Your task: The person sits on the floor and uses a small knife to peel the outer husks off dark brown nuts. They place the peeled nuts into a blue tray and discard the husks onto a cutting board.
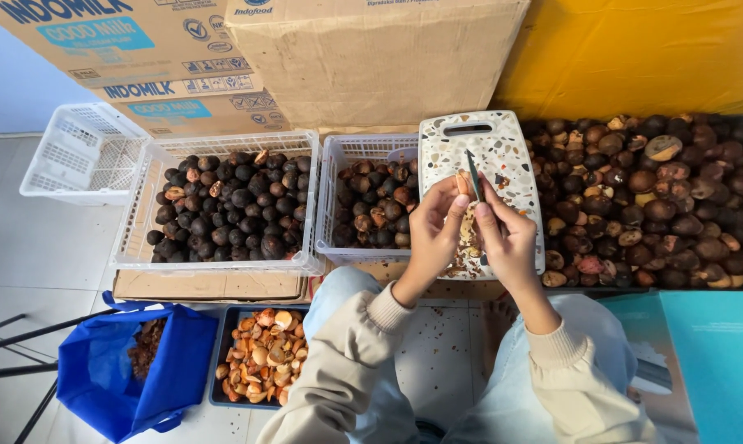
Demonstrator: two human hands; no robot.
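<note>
Near floor edge: dark tray of peeled orange-tan nuts (pixel 260 362), blue fabric bag (pixel 113 370). Left hand (pixel 431 234) pinches a small tan nut (pixel 462 184); right hand (pixel 507 238) grips a dark-bladed knife (pixel 473 173), over the speckled white cutting board (pixel 511 152). Beyond: white plastic baskets of dark round nuts (pixel 223 205).
</note>
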